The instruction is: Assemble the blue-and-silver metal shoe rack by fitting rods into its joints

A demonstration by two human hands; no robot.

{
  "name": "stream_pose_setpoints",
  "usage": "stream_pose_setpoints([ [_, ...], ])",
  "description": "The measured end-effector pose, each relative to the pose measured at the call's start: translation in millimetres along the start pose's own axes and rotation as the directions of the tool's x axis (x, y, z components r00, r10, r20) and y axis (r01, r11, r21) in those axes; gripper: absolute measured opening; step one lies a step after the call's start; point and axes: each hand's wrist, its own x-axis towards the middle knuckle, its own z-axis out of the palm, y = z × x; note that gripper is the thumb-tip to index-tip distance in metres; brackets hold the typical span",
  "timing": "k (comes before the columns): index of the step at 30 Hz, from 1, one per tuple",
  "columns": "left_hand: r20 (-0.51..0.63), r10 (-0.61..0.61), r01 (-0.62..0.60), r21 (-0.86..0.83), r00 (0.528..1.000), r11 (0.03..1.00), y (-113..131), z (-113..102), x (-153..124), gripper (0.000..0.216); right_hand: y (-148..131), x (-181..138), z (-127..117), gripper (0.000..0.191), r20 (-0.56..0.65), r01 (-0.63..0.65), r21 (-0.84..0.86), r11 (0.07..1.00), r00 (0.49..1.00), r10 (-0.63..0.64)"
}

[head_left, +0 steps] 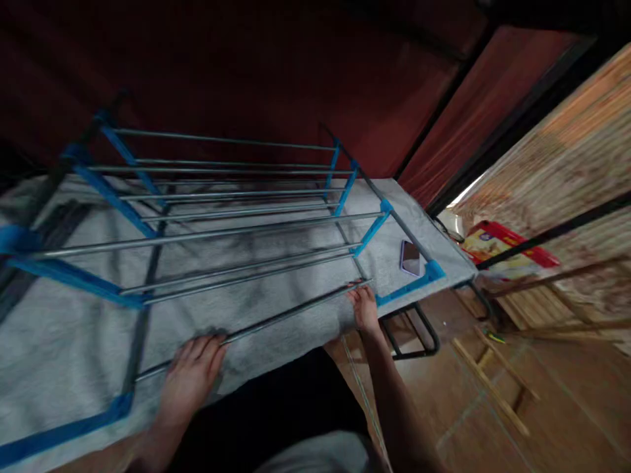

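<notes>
A loose grey metal rod [290,311] slants across the near side of the table. My left hand [194,371] is closed over it toward its left end, fingers lying across the top. Close to the rod's right end, the fingers of my right hand [365,307] are wrapped around it. Behind the rod stands a rack [211,233] of several parallel metal rods joined by blue plastic end pieces. One blue end bracket [411,288] lies just right of my right hand, and another blue bracket [64,433] is at the lower left.
A pale cloth-like surface [276,348] covers the table. On it, a phone [410,258] rests inside the right frame. To the right are a red and yellow package [507,249], a wooden ladder-like frame [493,374] on the tiled floor, and a dark metal post. A dark red wall [236,66] rises behind.
</notes>
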Motion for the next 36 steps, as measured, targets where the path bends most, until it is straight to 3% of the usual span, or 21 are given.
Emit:
stream_pose_setpoints([
  [5,0.029,-0.055,0.056,-0.046,0.998,0.997,0.4,-1.6,0.0,0.033,0.8,-0.2,0.2,0.021,0.005,-0.008,-0.04,0.999,1.0,0.008],
  [16,-0.003,0.019,-0.019,-0.005,1.0,1.0,2.3,-8.1,5.1,0.028,-3.9,-2.5,4.2,0.022,-0.026,-0.044,-0.01,0.999,0.999,0.043],
  [36,0.021,-0.018,0.019,-0.033,1.0,0.999,3.2,-7.5,4.7,0.027,-4.6,-1.0,4.0,0.02,-0.032,-0.049,-0.021,0.999,0.998,0.049],
])
